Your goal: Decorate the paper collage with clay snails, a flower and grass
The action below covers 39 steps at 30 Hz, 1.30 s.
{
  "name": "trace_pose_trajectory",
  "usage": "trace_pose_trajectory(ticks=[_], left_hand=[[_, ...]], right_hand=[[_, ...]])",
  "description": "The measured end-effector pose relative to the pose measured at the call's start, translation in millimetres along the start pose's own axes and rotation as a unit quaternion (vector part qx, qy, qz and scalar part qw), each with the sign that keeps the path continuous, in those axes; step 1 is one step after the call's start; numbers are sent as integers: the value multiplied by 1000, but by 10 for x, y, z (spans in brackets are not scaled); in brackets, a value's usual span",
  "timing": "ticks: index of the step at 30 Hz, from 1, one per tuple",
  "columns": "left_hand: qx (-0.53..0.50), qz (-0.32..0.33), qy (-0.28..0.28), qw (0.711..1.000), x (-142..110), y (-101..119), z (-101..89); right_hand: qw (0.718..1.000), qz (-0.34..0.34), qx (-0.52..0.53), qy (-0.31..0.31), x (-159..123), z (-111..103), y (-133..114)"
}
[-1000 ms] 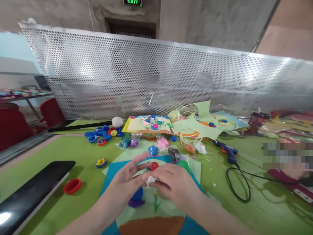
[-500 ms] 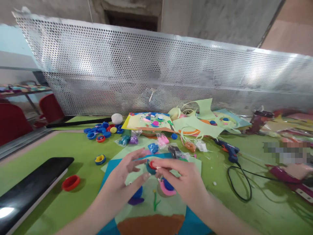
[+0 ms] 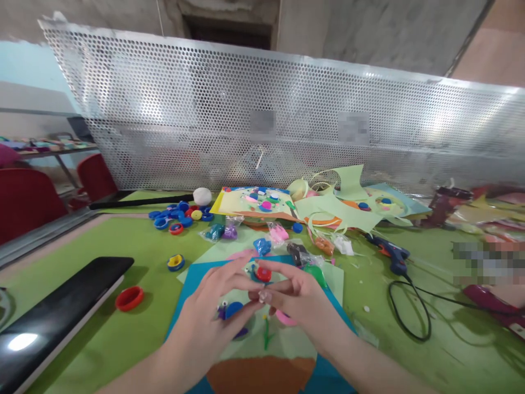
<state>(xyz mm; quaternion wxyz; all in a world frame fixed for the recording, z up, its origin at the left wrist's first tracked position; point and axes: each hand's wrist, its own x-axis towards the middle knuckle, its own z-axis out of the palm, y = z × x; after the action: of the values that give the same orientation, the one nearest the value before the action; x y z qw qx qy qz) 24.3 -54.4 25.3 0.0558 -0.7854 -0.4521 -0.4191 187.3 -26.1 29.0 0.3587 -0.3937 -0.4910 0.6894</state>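
My left hand [image 3: 213, 306] and my right hand [image 3: 299, 301] meet fingertip to fingertip above a paper picture on a blue sheet [image 3: 191, 284]. Both pinch at the same spot, where a tiny whitish bit shows, too small to name. Just behind the fingers a red bottle cap [image 3: 263, 273] sits on the picture with teal clay beside it. Under my left hand lies a blue cap [image 3: 234, 310] with purple clay. Pink clay [image 3: 286, 317] is partly hidden below my right hand. A green clay flower [image 3: 266, 334] stands over a brown paper strip [image 3: 262, 375].
Bagged clay [image 3: 262, 246] lies behind the picture; loose caps [image 3: 174, 213] are piled left of it. A red ring-shaped cap [image 3: 129, 299] and a black device [image 3: 65, 312] lie left. To the right are a glue gun [image 3: 391, 256] and its cable. Perforated metal [image 3: 229, 109] closes the back.
My hands have come together, left fingers now meeting the right ones. My right hand has moved off the red cap, which stays on the picture. The view has shifted slightly.
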Motion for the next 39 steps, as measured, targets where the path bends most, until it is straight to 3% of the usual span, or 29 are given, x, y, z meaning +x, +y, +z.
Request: trace_pose_trajectory(ticks=[8, 13, 19, 28, 39], left_hand=[[2, 82, 12, 997, -8, -13, -49], [-3, 68, 9, 998, 3, 5, -73], [-3, 88, 35, 995, 13, 18, -77], [64, 111, -34, 991, -62, -64, -69], [58, 95, 9, 994, 26, 21, -120]], right_hand=[[999, -6, -3, -51, 38, -91, 93], [999, 20, 1, -38, 20, -85, 50], [995, 18, -40, -87, 28, -72, 44], [996, 35, -60, -62, 4, -77, -26], [996, -11, -75, -51, 47, -96, 17]])
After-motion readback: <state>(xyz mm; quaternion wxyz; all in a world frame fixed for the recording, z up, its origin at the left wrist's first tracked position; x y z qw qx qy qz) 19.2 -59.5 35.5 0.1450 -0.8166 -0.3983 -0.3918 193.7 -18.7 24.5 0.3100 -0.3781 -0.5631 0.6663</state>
